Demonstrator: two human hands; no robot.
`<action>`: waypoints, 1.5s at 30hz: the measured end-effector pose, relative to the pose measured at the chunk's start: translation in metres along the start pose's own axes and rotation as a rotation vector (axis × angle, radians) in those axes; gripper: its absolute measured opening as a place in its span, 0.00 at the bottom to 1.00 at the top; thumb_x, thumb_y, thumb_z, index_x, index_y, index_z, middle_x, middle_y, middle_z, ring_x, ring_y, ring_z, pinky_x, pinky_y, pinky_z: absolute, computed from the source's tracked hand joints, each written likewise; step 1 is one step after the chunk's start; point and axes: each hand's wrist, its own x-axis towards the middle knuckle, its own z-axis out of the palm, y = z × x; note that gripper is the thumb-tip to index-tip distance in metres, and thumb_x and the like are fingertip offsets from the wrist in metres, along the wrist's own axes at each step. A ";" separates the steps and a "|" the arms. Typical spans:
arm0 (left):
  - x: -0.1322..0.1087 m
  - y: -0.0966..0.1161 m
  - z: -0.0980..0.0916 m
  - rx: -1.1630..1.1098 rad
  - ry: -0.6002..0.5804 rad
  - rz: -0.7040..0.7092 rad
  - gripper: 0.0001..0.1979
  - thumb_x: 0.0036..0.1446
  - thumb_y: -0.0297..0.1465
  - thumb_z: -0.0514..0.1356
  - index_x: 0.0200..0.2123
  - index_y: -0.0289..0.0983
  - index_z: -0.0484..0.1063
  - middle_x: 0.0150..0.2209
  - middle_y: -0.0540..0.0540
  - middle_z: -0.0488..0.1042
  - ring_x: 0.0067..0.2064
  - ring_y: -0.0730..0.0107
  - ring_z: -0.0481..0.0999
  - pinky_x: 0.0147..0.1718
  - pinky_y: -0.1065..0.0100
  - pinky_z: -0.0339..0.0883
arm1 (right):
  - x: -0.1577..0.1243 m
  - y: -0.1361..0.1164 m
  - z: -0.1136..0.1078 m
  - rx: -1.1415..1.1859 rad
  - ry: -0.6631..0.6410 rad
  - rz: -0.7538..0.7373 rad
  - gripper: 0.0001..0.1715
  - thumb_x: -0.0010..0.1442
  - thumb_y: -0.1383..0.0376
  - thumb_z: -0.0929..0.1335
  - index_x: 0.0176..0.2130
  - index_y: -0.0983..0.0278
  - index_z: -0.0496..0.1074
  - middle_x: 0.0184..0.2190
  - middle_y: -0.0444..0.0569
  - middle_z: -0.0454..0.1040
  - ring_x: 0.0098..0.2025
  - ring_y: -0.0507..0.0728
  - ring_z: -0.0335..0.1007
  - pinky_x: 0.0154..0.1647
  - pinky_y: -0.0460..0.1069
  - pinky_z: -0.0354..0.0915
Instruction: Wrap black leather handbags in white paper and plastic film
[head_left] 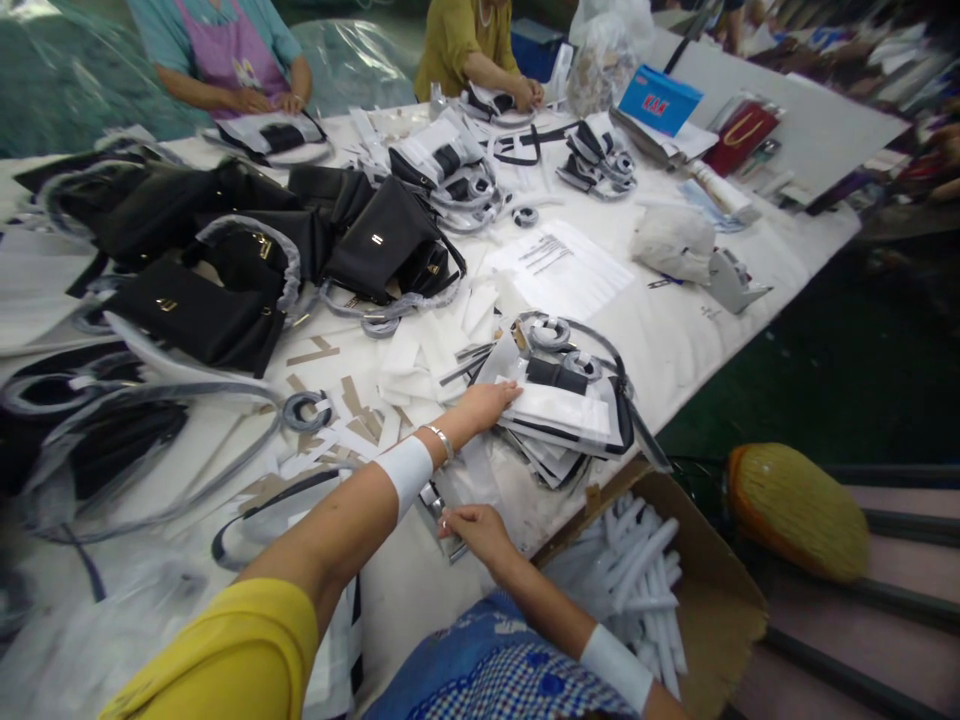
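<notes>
My left hand [491, 402] reaches across the table, its fingers lying on the near left edge of a flat black handbag [619, 415]. White wrapping [559, 408] covers part of that bag, and wrapped strap coils [550, 332] rest on top. Beneath the bag is a stack of flat sheets [551, 462]. Closer to my body, my right hand [480, 535] is pinched at the fingertips beside a small metallic tool [433, 500], possibly a tape dispenser. Anything between those fingertips is too small to make out.
Black handbags [202, 300] crowd the left side. Paper strips [360, 405] lie scattered mid-table, near a printed sheet [559, 265]. A cardboard box [720, 600] of white rolls stands below the table edge, by a yellow-covered seat [795, 510]. Two people work opposite.
</notes>
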 end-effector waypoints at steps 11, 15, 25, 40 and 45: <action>-0.001 0.000 0.001 -0.024 0.012 -0.009 0.20 0.65 0.35 0.58 0.59 0.38 0.65 0.60 0.39 0.66 0.57 0.55 0.70 0.55 0.47 0.66 | -0.052 -0.021 -0.013 0.234 0.015 0.056 0.27 0.48 0.44 0.74 0.26 0.67 0.80 0.26 0.52 0.80 0.30 0.56 0.74 0.38 0.49 0.68; -0.001 0.000 0.001 -0.027 0.019 -0.015 0.19 0.65 0.34 0.58 0.58 0.38 0.66 0.60 0.40 0.67 0.56 0.55 0.71 0.54 0.47 0.67 | -0.063 -0.014 -0.012 0.343 -0.029 0.190 0.35 0.41 0.39 0.75 0.29 0.69 0.77 0.26 0.51 0.77 0.24 0.54 0.73 0.31 0.50 0.70; 0.002 -0.006 0.007 -0.062 0.020 -0.011 0.20 0.65 0.35 0.58 0.58 0.38 0.65 0.60 0.39 0.66 0.57 0.55 0.71 0.55 0.46 0.65 | -0.069 0.014 -0.007 0.403 -0.034 0.261 0.35 0.40 0.40 0.76 0.27 0.69 0.74 0.22 0.45 0.72 0.19 0.50 0.66 0.25 0.48 0.67; 0.003 -0.009 0.011 -0.090 0.022 -0.021 0.21 0.66 0.37 0.57 0.59 0.39 0.65 0.61 0.39 0.66 0.57 0.54 0.70 0.56 0.45 0.64 | -0.058 0.045 -0.013 0.268 -0.041 0.164 0.32 0.49 0.41 0.72 0.27 0.69 0.75 0.18 0.44 0.72 0.21 0.50 0.68 0.27 0.45 0.61; 0.002 -0.008 0.010 -0.082 0.037 -0.020 0.21 0.66 0.38 0.57 0.59 0.38 0.65 0.61 0.39 0.66 0.57 0.54 0.70 0.55 0.46 0.65 | -0.047 0.044 -0.019 0.178 -0.099 0.165 0.33 0.45 0.39 0.72 0.24 0.67 0.74 0.17 0.43 0.71 0.19 0.50 0.65 0.26 0.46 0.62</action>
